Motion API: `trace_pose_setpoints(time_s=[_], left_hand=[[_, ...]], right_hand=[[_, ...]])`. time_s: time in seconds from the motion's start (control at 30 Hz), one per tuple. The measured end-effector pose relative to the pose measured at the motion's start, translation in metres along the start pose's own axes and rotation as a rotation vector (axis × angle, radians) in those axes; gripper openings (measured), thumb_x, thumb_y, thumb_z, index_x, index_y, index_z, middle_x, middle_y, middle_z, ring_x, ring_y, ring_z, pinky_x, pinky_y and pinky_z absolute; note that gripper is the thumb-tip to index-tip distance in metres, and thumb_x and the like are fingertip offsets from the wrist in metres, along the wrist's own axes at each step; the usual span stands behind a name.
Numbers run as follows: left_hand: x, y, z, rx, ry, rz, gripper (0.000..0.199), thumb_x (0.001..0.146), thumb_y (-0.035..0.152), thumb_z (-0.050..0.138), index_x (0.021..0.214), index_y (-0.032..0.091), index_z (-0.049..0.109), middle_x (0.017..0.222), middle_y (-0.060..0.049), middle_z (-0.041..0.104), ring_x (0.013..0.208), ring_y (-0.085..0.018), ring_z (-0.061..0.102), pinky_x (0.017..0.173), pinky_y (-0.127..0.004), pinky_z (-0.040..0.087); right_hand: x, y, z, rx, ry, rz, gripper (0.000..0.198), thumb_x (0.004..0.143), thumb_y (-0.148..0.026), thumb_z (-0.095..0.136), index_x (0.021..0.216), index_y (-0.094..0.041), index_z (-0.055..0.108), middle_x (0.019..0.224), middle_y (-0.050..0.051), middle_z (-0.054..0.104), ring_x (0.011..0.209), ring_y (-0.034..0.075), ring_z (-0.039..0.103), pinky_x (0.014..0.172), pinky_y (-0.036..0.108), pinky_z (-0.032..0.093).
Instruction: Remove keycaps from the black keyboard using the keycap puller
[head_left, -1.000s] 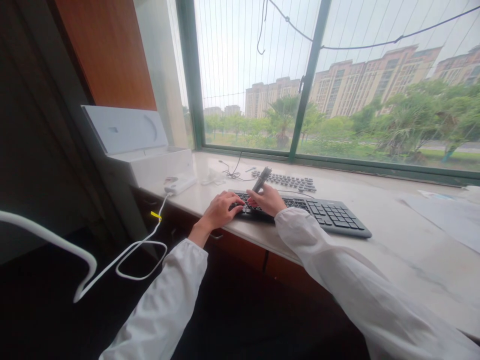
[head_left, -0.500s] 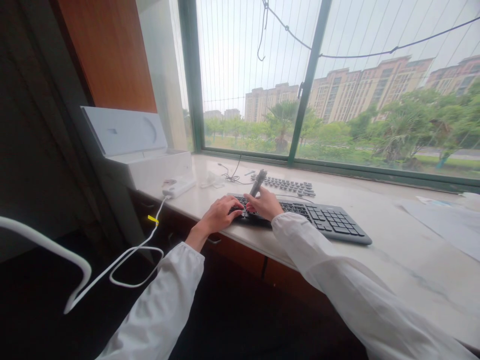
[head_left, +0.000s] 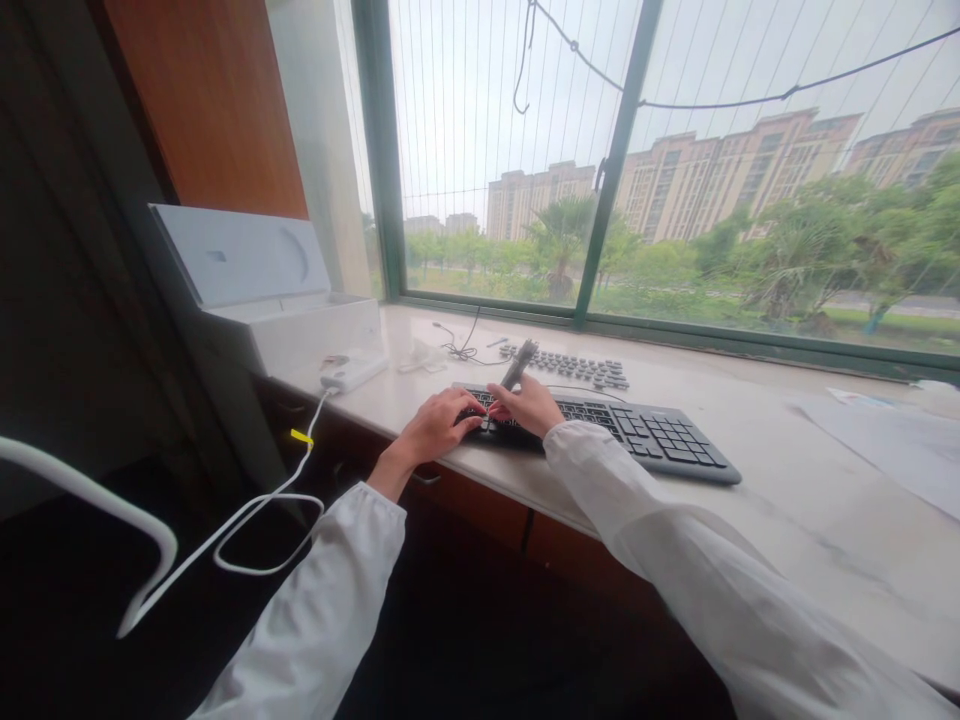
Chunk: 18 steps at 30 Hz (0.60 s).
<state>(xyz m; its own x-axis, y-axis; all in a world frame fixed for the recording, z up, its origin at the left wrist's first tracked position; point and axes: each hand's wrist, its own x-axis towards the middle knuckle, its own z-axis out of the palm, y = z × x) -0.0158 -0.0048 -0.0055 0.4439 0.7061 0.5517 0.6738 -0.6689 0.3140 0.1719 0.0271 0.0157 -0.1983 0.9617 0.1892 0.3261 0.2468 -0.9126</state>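
A black keyboard (head_left: pixel 675 447) lies along the front of the marble-patterned sill, its number pad on the right and bare dark spots where some keycaps are off. My left hand (head_left: pixel 439 425) is closed over its left end, fingers bent onto the keys and thumb near the front edge. Wrapped round a slim dark-grey stick-like tool (head_left: pixel 519 364) is my right hand (head_left: pixel 531 405). The tool tilts, its ragged upper end pointing up and away; its lower end is hidden by my fingers near the keys. Behind the keyboard, several loose keycaps (head_left: pixel 577 365) sit in rows.
An open white box (head_left: pixel 315 335) stands at the left. In front of it is a white power strip (head_left: pixel 352 374) with a white cable (head_left: pixel 255 510) hanging off the edge. A thin black cable (head_left: pixel 463 352) lies near the window. Papers (head_left: pixel 885 435) lie at the right.
Both hands stay almost where they were at the keyboard, with the tool still in my right hand. The whole view has shifted slightly.
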Motion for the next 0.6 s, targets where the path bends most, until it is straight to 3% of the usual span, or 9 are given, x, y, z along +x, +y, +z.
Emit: trace_pose_setpoints(time_s=[0.27,0.6], left_hand=[[0.001,-0.002,0.004,-0.022,0.057,-0.077,0.023,0.094,0.032,0.049,0.098,0.025,0.07,0.101,-0.002,0.068,0.1,-0.02,0.059,0.092,-0.035,0.046],[0.002,-0.003,0.004,-0.043,0.083,-0.074,0.018,0.09,0.033,0.055,0.093,0.024,0.071,0.096,-0.002,0.07,0.094,-0.02,0.061,0.088,-0.034,0.047]], right_hand=[[-0.014,-0.012,-0.001,-0.4,0.052,-0.255,0.02,0.086,-0.04,0.059,0.094,-0.022,0.056,0.072,0.001,0.07,0.068,0.018,0.067,0.061,0.025,0.046],[-0.022,-0.019,0.0,-0.521,0.047,-0.396,0.021,0.089,-0.041,0.054,0.096,-0.022,0.056,0.068,0.0,0.066,0.061,0.016,0.06,0.056,0.023,0.035]])
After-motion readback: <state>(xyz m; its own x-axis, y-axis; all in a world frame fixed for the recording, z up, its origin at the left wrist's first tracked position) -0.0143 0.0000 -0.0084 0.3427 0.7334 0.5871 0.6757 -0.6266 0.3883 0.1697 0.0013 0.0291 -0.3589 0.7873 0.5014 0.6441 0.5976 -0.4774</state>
